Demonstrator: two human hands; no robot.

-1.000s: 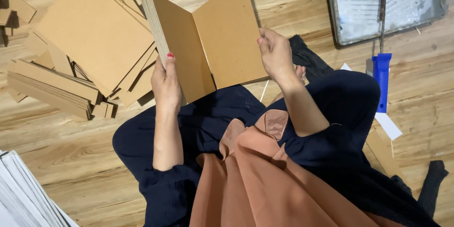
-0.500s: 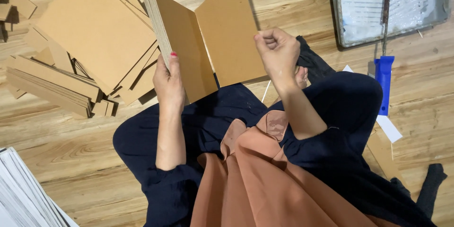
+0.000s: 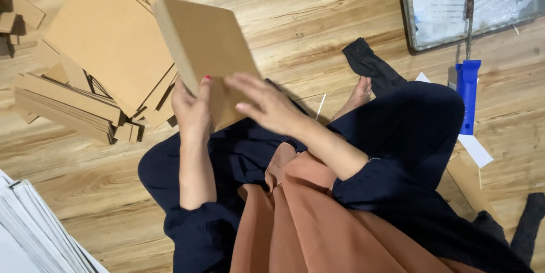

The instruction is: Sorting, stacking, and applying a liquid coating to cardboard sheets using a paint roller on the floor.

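Observation:
A folded brown cardboard piece (image 3: 207, 46) is closed flat and tilted above my lap. My left hand (image 3: 192, 111) grips its lower left edge, thumb on the front face. My right hand (image 3: 267, 105) lies across its lower right part, fingers spread and pressing on the face. I sit on a wooden floor in dark trousers and a rust-coloured garment (image 3: 318, 222), with a bare foot (image 3: 359, 94) showing to the right.
A heap of flat brown cardboard pieces (image 3: 91, 63) lies to the left on the wooden floor (image 3: 318, 17). A stack of white sheets (image 3: 34, 233) sits at the lower left. A paint tray (image 3: 454, 0) and a blue-handled roller (image 3: 467, 94) are at the upper right.
The cardboard stood open like a book with a hand on each side; it has now been folded shut, and my right hand has moved left onto its face.

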